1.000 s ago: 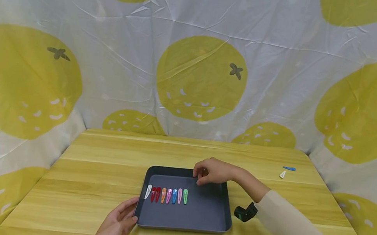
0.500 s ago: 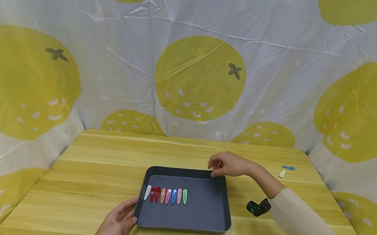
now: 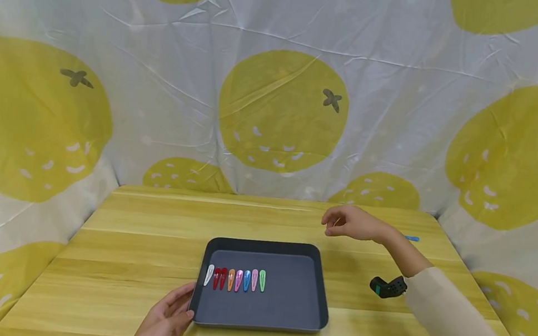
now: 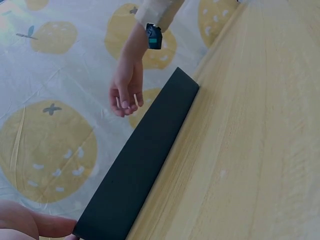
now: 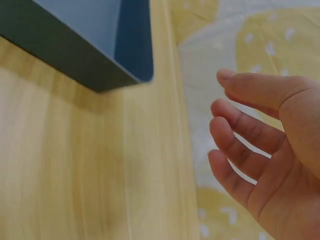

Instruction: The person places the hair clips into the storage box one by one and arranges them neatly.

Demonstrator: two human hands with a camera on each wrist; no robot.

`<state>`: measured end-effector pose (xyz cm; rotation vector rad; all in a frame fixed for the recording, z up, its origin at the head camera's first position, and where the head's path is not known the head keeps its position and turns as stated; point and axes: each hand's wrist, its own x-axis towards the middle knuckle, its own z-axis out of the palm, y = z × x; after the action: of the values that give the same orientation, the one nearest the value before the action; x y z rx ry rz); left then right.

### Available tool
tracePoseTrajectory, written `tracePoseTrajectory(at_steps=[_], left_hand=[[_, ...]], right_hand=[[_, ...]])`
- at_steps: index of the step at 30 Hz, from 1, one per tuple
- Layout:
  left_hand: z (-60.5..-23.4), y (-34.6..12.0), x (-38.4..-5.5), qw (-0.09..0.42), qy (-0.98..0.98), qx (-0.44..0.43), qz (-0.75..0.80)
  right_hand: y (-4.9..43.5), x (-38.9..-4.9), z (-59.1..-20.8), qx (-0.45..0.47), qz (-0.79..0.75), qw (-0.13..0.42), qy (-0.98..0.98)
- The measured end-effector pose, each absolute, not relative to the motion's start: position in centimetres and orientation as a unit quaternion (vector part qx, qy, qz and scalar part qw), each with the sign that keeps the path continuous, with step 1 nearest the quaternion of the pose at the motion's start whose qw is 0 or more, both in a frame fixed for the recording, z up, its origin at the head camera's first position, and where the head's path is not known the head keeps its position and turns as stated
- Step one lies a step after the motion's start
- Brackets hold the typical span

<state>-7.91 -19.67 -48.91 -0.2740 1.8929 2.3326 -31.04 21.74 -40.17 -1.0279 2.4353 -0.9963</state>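
Observation:
My left hand [image 3: 162,320] grips the near left corner of a dark grey baking tray [image 3: 279,327], thumb at the rim. In the left wrist view, its fingertips meet the end of the tray's wall [image 4: 145,160]. A row of snap hair clips lies in the tray's left half, running from a white clip [image 3: 209,275] through red, orange, pink and blue to a green clip [image 3: 262,281]. Beyond the tray's far right corner, my right hand [image 3: 355,223] hangs over the table, fingers loosely bent with nothing between them. Behind its wrist, a blue clip [image 3: 412,238] partly shows.
The tray stands on a wooden table [image 3: 151,221]. A white curtain [image 3: 167,94] printed with yellow fruit hangs along the back and both sides. A black wrist camera [image 3: 387,287] sits at my right sleeve [image 3: 461,326].
My right hand has moved from over the tray's far edge to the right and away, beyond the tray. Its arm now hides the loose white clip. My left hand stays at the tray corner.

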Motion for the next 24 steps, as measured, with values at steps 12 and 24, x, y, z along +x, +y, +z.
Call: tracePoseTrajectory(at_steps=[12, 24], left_hand=[[-49.0, -19.6, -8.0, 0.062, 0.627, -0.098, 0.770], [-48.9, -19.5, -7.9, 0.061, 0.625, -0.094, 0.772]], right_hand=[[28.0, -32.6, -40.5, -0.279, -0.379, 0.143, 0.871], [34.6, -32.9, -42.9, -0.216, -0.358, 0.154, 0.895]])
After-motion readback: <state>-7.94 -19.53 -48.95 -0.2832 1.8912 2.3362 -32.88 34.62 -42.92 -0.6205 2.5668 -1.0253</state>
